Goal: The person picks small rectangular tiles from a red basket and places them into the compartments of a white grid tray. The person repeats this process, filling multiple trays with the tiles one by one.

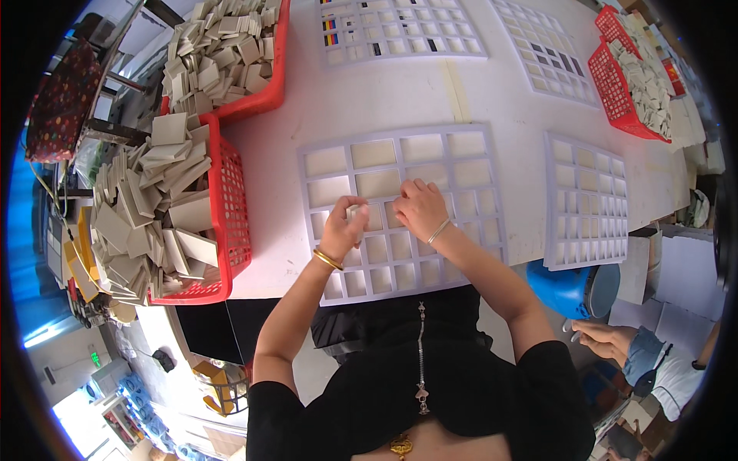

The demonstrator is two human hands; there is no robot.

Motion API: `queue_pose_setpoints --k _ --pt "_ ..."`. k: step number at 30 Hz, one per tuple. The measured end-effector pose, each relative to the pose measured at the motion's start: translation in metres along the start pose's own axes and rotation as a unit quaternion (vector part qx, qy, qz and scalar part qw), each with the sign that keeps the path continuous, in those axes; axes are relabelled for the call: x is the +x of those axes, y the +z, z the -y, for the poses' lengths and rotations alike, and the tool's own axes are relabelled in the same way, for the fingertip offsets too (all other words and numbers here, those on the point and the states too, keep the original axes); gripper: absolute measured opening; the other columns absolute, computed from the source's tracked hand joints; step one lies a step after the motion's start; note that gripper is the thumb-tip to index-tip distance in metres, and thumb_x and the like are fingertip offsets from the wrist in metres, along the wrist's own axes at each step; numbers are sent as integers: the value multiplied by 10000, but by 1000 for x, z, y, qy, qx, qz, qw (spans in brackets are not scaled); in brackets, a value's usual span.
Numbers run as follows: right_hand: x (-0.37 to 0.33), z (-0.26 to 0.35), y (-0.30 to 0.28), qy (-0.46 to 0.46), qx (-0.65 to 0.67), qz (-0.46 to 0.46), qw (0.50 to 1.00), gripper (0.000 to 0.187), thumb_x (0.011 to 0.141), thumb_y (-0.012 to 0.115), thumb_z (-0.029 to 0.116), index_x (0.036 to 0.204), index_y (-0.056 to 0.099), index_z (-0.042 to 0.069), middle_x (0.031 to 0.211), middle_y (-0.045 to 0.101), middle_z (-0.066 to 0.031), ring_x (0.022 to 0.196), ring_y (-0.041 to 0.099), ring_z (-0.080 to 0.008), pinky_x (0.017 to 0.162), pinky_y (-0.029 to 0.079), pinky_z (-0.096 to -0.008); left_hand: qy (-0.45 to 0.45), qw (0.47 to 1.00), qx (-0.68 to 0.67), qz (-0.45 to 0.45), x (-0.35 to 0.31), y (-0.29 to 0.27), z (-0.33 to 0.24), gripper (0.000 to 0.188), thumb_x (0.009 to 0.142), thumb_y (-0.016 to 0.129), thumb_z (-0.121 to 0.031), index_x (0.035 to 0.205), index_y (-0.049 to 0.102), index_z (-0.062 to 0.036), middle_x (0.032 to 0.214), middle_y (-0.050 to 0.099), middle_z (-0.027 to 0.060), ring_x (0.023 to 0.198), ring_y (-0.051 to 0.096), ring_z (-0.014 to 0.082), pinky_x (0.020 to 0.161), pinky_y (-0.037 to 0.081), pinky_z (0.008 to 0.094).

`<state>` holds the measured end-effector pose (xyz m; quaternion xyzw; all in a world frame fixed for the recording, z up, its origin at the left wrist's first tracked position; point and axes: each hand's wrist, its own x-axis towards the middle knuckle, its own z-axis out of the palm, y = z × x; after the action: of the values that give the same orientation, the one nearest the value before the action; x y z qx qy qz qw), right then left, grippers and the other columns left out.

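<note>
A pale lavender-white grid tray (327,144) lies in front of me, with larger compartments along its far rows and smaller ones nearer. Cream tiles (373,154) lie in several of its compartments. Over the tray's left-middle part, my left hand (344,229) is curled with thumb and fingers together; a pale edge shows between them, too small to name. My right hand (421,211) reaches down to the middle of the tray, its fingertips bent together at a compartment. Whatever lies under those fingertips is hidden.
Red plastic baskets (237,207) heaped with loose cream tiles (134,207) stand at the left. Another red basket (615,88) is at the far right. More grid trays (588,201) lie right and at the back. A blue drum (565,288) stands beside the table (269,161); a person (649,357) is beyond.
</note>
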<state>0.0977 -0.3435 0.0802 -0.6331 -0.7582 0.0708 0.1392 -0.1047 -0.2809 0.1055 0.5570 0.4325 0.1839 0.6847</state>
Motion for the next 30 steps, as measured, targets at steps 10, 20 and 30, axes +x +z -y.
queue_pose_setpoints --k 10,20,30 --pt "4 39 -21 37 392 -40 918 378 738 746 187 1088 627 111 1065 549 -64 739 611 -216 639 521 -311 -80 967 -244 5 -14 19 7 362 983 447 -312 1181 537 -23 984 617 80 805 625 146 592 540 272" --pt "-12 41 -29 101 471 -62 874 257 744 727 137 981 644 84 854 641 -33 694 596 -164 631 486 -292 -29 982 -76 -170 -23 21 31 179 909 606 -182 1037 631 -59 870 647 42 684 568 83 543 464 227" --pt "-49 15 -25 176 457 57 870 190 792 687 106 958 645 24 816 656 -33 620 541 -106 598 465 -248 116 927 340 -106 -44 16 28 151 789 708 -170 883 652 -66 730 642 50 582 569 171 557 458 282"
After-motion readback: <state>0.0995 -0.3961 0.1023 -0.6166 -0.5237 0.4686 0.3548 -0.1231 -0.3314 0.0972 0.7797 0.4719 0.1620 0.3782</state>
